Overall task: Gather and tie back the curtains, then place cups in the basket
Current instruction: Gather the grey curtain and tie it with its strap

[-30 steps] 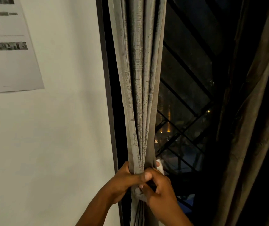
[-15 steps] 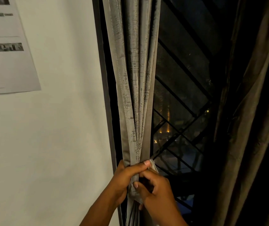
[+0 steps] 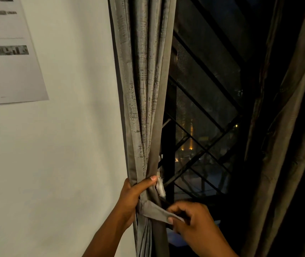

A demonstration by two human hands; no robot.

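Note:
A grey patterned curtain (image 3: pixel 144 89) hangs gathered into a narrow bunch at the window's left edge. My left hand (image 3: pixel 131 199) grips the bunch low down, thumb across its front. A grey fabric tie-back strip (image 3: pixel 155 210) runs from the bunch out to the right. My right hand (image 3: pixel 190 221) pinches the strip's free end, held a short way right of the curtain. A small white frayed end (image 3: pixel 160 188) sticks out beside my left thumb. No cups or basket are in view.
A white wall (image 3: pixel 55 164) with a printed sheet (image 3: pixel 7 52) lies to the left. Behind the curtain is a dark window with a black diagonal metal grille (image 3: pixel 203 127). A second, darker curtain (image 3: pixel 286 127) hangs loose on the right.
My right hand has moved away from the bunch to the right and down, drawing the tie-back strip out with it. My left hand keeps its grip on the gathered curtain.

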